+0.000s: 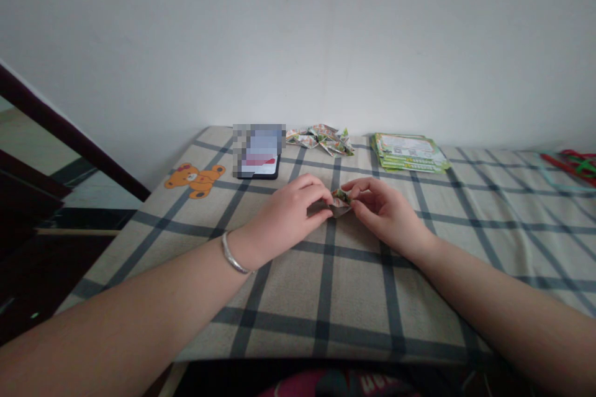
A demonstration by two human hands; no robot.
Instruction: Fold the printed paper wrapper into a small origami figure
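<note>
Between my two hands is a small folded piece of printed paper (341,200), with white, green and reddish patches. My left hand (298,201), with a silver bangle on the wrist, pinches its left side between thumb and fingers. On the right side, my right hand (379,205) grips it with thumb and forefinger. Parts of the piece are hidden by my fingertips. Beyond it, against the wall, lies a cluster of similar folded pieces (321,138). To the right of that cluster sits a stack of green printed sheets (410,152).
A phone (261,158) with a lit screen, partly blurred, lies behind my left hand. An orange bear cutout (195,180) lies near the table's left edge. The checked tablecloth (298,310) covers the table. Red and green items (580,164) are at the far right.
</note>
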